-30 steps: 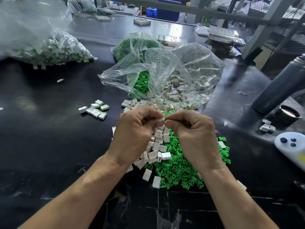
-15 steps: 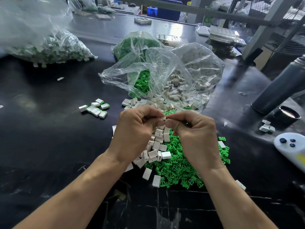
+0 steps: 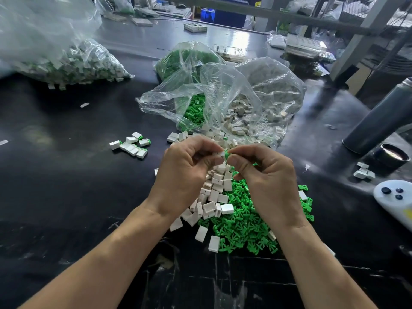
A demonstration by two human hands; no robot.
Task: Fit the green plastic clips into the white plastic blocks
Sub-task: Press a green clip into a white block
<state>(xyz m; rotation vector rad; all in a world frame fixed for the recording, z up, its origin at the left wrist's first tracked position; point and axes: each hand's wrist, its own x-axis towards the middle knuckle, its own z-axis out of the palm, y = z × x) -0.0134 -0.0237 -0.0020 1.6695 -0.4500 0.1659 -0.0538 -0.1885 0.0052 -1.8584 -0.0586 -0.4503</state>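
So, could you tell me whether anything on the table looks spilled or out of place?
Mostly no. A few white blocks lie stray near the cup, far from the main heap, and one sliver sits alone.

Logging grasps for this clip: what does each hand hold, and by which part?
The left hand pinches a white plastic block by its near end between thumb and fingertips. The right hand pinches something at the block's open end; its fingertips hide it.

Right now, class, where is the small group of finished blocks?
In the head view, the finished blocks lie on the black table, left of the hands and loose pile.
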